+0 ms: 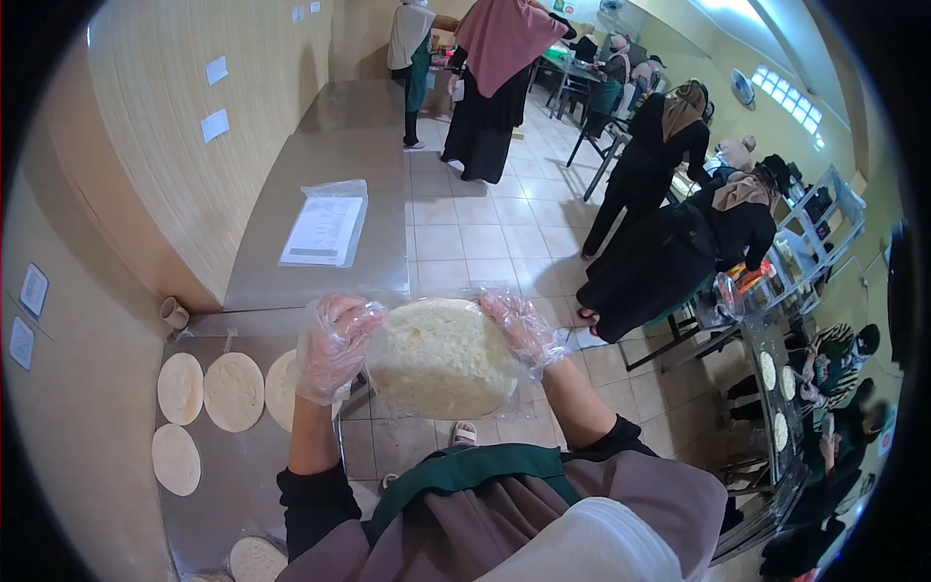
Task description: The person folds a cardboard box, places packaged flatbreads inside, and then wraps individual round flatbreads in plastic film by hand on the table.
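Over beige floor tiles (485, 247), my plastic-gloved left hand (339, 341) and right hand (525, 331) pinch a pale round flatbread (442, 359) at opposite edges, grip closed; I judge it light, soft, tearable, best held by its rim.

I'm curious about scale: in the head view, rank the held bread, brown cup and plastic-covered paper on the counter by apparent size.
1. Held bread (nearness to the camera may enlarge it)
2. Plastic-covered paper
3. Brown cup

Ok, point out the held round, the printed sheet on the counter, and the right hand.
held round (441, 361): head view, middle of its pale face
printed sheet (325, 227): head view, middle of the page
right hand (520, 328): head view, middle of the hand
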